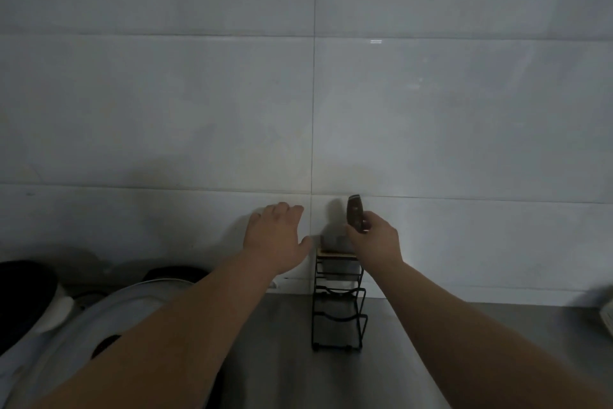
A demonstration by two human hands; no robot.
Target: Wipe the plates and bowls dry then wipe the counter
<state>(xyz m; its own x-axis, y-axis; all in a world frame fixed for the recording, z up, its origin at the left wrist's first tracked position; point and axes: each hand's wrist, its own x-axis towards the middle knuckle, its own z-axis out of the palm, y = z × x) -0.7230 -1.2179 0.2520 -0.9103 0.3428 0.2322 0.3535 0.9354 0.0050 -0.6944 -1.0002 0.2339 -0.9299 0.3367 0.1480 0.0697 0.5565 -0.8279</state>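
Reaching forward: both bare forearms stretch over the counter [414, 335] toward the tiled wall [199, 93].
Left hand [275, 236]: palm down, fingers straight and slightly spread, holding nothing, just beside the rack.
Right hand [376, 239]: fingers curled round a dark knife handle [354, 211], held upright above the black wire rack [338, 306].
Dishes: pale plates [99, 319] at lower left, partly hidden by the left forearm.
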